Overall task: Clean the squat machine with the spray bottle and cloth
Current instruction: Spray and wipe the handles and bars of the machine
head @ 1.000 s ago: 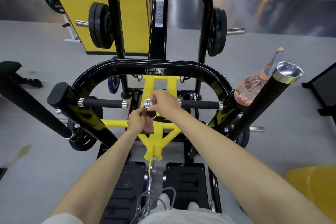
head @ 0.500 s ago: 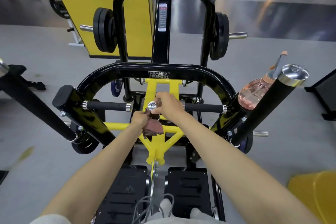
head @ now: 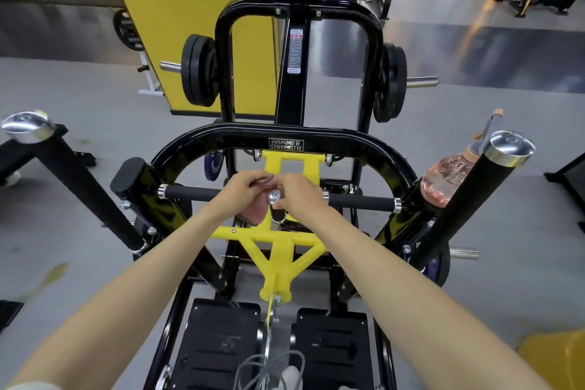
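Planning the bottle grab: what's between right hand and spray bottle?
Head view: the black grip bar runs from the right hand to the black frame, with the spray bottle just beyond.

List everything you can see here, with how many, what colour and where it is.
squat machine: one, black frame, centre
linkage: one, yellow, below the hands
weight plates: two stacks, black, far left and right
foot plates: two, black, bottom centre
long bars: two, black, chrome caps, either side
spray bottle: one, pink, right of frame
cloth: one, reddish, in left hand
left hand: holds cloth
right hand: grips chrome-capped handle
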### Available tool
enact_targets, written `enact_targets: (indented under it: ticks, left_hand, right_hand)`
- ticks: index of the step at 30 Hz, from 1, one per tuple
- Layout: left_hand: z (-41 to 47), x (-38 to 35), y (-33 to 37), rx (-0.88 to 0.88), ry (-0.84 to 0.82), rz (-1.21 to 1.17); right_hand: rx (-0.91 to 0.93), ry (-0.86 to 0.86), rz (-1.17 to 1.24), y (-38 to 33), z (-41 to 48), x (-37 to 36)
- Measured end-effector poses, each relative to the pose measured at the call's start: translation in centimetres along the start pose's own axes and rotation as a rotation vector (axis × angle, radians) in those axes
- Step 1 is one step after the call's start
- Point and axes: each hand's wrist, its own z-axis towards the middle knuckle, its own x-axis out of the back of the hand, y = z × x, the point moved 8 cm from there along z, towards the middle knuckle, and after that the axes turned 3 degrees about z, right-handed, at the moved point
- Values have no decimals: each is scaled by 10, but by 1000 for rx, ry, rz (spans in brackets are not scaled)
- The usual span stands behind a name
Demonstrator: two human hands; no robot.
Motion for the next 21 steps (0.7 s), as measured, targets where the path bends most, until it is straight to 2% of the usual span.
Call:
enact_targets:
  ticks: [3,9,14,21]
  left_hand:
    - [10,-10,-6,-11,-58,137]
    - [23,-28,-31,50,-214,214]
    - [36,-46,-55,177,-364,416]
    - [43,-62,-59,276,-507,305]
  right_hand:
    - [-19,-7,24,3,0,-3]
    - [-48,-10,50,8,1,-4]
    - [-46,-14,59,8,1,-4]
    - [-34,-15,62,9,2,-2]
